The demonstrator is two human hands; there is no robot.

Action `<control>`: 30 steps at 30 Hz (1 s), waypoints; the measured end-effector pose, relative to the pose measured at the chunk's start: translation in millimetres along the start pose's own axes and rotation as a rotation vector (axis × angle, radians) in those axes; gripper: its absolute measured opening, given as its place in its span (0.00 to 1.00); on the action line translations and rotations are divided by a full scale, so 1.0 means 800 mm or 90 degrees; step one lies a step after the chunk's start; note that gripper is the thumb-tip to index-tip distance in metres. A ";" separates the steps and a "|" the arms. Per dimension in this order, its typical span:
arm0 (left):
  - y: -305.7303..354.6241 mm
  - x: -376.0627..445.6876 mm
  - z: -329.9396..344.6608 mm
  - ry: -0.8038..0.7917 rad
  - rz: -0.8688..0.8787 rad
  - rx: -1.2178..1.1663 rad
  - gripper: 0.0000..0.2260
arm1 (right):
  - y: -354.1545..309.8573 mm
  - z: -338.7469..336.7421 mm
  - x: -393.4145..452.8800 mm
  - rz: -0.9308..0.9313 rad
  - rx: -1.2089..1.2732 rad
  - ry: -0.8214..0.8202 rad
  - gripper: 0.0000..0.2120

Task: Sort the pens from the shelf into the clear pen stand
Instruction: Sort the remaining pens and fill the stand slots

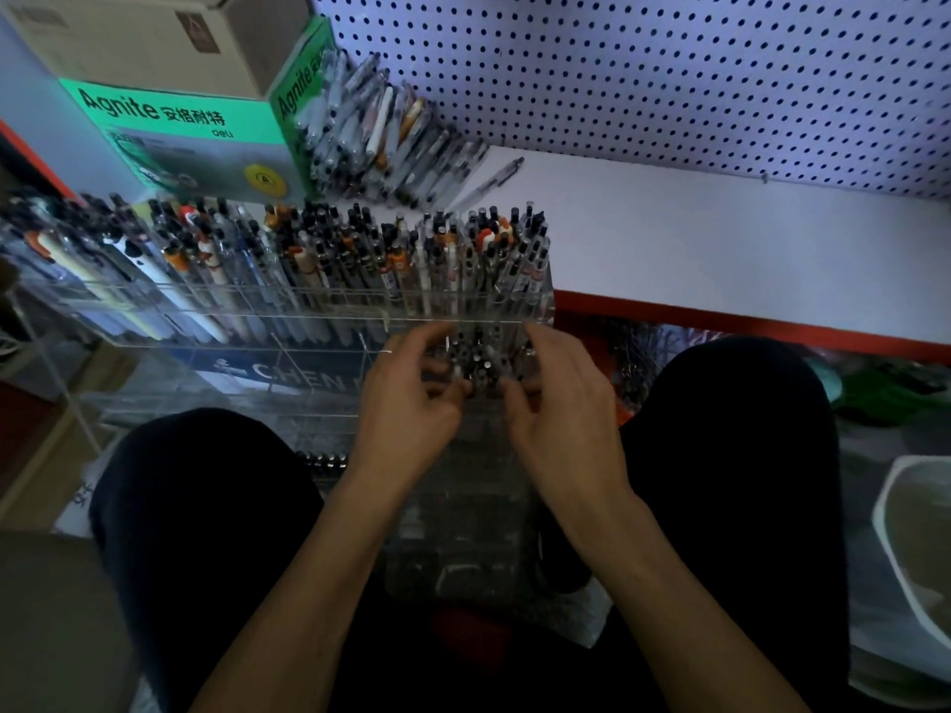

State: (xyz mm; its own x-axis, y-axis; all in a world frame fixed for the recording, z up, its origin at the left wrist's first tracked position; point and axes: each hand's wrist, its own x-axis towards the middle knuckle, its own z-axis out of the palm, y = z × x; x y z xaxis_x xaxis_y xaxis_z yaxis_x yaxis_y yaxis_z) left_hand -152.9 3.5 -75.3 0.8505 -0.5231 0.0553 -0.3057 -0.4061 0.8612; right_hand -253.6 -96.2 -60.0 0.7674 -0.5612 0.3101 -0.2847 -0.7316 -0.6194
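The white, smooth laminate shelf board (720,249) with its red front edge is seen beyond and to the right of both hands; its surface is matt and flat, backed by a perforated white pegboard (669,69). Beyond and to the left of the hands stands a green-and-grey printed cardboard box (195,136), against which a loose heap of clear-barrelled plastic pens (381,141) is leaned, presumably so that it does not roll.

The long, tiered clear acrylic pen stand (288,316) is placed just beyond the hands. Its rear compartments are packed with upright pens, clicker ends up. The walls are glossy, thin and hard-edged.

A small bundle of dark-tipped pens (476,360) is gathered between the hands at the stand's front right compartment. The left hand (411,398) and right hand (561,409) are brought close together, fingers curled around the bundle from either side, probably to keep the slender, slippery barrels aligned for seating. Whether the bundle has bottomed out in the compartment cannot be told.

A thin pale ring (388,352) is noted on one left finger.
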 end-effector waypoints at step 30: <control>0.020 -0.011 -0.017 0.061 0.022 -0.074 0.09 | 0.049 -0.023 0.009 0.104 0.054 -0.048 0.09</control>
State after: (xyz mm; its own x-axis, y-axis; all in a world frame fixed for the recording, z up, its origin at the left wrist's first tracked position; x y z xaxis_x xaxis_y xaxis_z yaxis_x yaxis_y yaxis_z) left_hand -159.5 12.0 -55.3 0.8790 -0.4593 0.1282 -0.2881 -0.2971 0.9104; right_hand -269.8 -136.1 -69.3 0.7564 -0.6371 0.1482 -0.3615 -0.5961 -0.7169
